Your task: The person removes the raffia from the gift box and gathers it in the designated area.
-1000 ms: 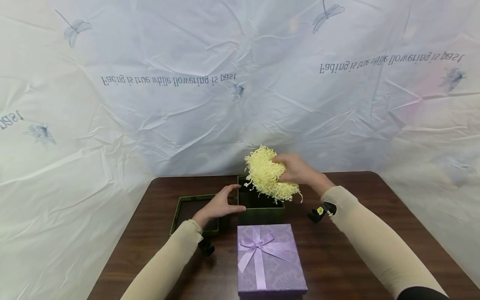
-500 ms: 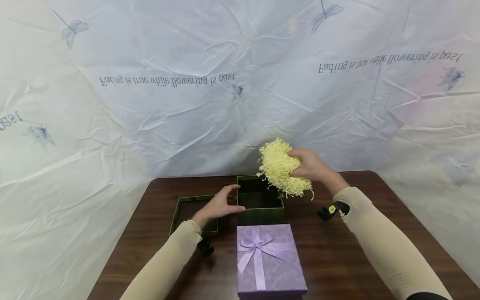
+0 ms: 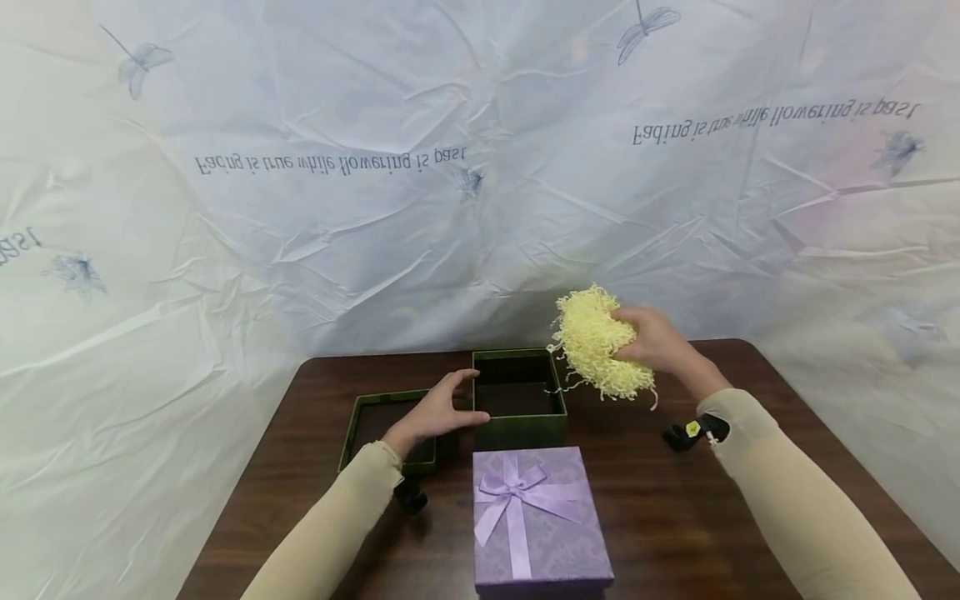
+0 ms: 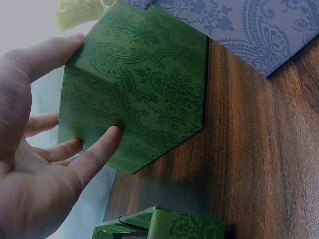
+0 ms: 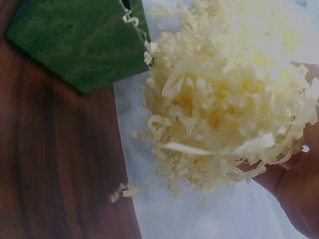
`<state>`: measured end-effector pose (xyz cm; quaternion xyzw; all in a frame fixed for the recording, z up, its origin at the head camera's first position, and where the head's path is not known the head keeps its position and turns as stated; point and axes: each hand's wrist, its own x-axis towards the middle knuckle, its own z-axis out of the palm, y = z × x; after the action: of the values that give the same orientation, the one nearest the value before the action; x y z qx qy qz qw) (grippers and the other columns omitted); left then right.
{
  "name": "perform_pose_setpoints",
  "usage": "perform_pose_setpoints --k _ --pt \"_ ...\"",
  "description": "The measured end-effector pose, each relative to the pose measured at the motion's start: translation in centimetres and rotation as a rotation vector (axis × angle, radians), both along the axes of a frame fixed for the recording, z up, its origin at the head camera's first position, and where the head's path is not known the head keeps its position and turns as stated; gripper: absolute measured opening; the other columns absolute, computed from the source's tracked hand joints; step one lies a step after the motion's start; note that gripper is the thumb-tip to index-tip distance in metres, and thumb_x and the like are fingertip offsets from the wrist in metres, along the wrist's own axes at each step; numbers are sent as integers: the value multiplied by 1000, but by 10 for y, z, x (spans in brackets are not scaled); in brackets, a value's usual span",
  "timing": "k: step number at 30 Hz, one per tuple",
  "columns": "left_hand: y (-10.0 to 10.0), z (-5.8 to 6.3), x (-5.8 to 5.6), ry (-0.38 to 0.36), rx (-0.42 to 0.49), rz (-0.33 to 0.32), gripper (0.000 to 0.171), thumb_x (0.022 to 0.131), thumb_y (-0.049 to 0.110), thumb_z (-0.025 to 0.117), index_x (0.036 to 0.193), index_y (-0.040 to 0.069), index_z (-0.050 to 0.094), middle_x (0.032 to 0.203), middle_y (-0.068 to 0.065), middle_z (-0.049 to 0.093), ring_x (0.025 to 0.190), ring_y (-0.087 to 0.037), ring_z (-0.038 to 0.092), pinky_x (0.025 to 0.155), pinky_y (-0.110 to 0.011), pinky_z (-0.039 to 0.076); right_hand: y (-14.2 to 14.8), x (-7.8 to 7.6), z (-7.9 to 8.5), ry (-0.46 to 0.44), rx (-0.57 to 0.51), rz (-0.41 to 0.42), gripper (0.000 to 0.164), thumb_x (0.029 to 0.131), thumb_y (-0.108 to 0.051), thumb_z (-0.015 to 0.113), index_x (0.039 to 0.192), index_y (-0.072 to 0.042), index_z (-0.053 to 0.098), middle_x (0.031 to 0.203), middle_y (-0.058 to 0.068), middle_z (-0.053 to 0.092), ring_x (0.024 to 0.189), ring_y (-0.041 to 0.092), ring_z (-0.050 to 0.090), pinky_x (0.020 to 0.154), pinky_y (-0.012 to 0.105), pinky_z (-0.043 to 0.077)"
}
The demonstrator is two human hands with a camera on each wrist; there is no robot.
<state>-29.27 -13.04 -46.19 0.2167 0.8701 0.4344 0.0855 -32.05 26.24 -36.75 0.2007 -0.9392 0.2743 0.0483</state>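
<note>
My right hand [image 3: 654, 340] grips a fluffy bundle of pale yellow shredded paper [image 3: 596, 337], raised over the table to the right of a green box [image 3: 521, 429]. Loose strands dangle from the paper, and one trails toward the box's rim. In the right wrist view the shredded paper [image 5: 214, 99] covers most of my fingers. The green box stands uncovered with its dark inside showing. My left hand [image 3: 435, 410] is spread at the box's left side, thumb by the near corner. In the left wrist view its fingertips [image 4: 113, 133] touch the patterned green side [image 4: 149, 84].
A shallow green lid [image 3: 352, 429] lies inside up at the left, partly behind my left hand. In front of the green box sits a lilac gift box [image 3: 540, 525] with a ribbon bow. A pale printed sheet [image 3: 420, 233] hangs behind the brown table [image 3: 262, 517].
My right hand has carried the shredded paper from over the green box to its right, uncovering the opening. The left hand stays at the box.
</note>
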Motion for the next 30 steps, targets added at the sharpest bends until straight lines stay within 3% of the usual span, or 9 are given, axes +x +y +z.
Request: perform_pose_setpoints --k 2,6,10,17,20,24,30 --pt "-1 -1 -1 -2 4 -1 82 80 43 79 148 21 39 151 -10 37 128 -32 49 102 -51 46 5 0 -3 -22 -9 -13 71 75 0 68 141 7 45 142 31 44 105 38 54 66 36 45" --pt "-1 -1 -1 0 9 -6 83 80 43 79 148 19 38 150 -11 37 127 -33 49 102 -51 46 13 -1 -10 -43 -13 -23 72 76 -1 68 143 7 43 143 32 42 101 36 53 64 34 44" --pt "-1 -1 1 -5 7 -6 81 81 43 79 148 22 38 150 -10 37 128 -32 48 102 -51 45 20 0 -16 -51 -2 -48 73 78 -6 72 143 6 43 144 30 42 114 39 49 69 35 45" --pt "-2 1 0 -5 -6 -13 85 80 45 78 150 19 37 151 -9 35 130 -32 47 103 -51 45 30 1 -27 -49 13 -70 72 78 -11 73 142 5 44 144 30 43 106 38 56 70 36 46" --pt "-2 1 -1 -5 0 -12 84 80 46 78 149 21 37 151 -9 36 129 -31 47 103 -51 45 34 1 -32 -49 23 -72 72 78 -12 73 142 5 45 143 30 44 88 34 61 70 36 46" --pt "-2 0 0 -10 9 -12 82 80 45 79 148 24 38 151 -9 36 129 -32 48 103 -51 45 40 1 -41 -60 46 -86 72 78 -13 74 142 5 45 142 30 45 61 19 52 69 36 45" --pt "-1 -1 1 -6 14 -9 80 82 39 78 148 21 38 151 -10 36 129 -33 47 103 -51 45 48 6 -52 -122 34 -116 73 78 -13 71 143 2 44 144 31 42 47 13 42 58 33 44"
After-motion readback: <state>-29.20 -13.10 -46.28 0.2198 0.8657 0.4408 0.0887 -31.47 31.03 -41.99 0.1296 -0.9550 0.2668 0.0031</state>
